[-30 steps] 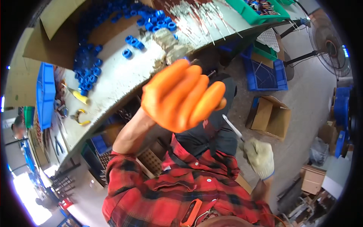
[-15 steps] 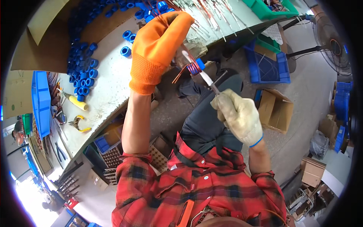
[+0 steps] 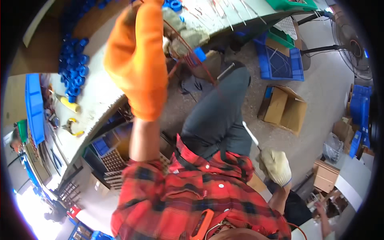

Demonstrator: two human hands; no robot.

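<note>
Wire (image 3: pixel 192 60), thin and red, now stretches from the orange-gloved left hand (image 3: pixel 138 60) raised at 12 o'clock over the worktop (image 3: pixel 96 92), while the white-gloved right hand (image 3: pixel 275 167) has dropped to 4 o'clock, fist closed on a slim metal tool (image 3: pixel 251 136).

Pale workbench (image 3: pixel 100 94) with blue rings (image 3: pixel 74 72), yellow-handled pliers (image 3: pixel 74 127).

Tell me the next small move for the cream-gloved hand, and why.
Probably bring the right hand and its thin metal tool back up to the bench edge: it sits low by the hip, while the orange-gloved left hand is raised at the red wire.
</note>
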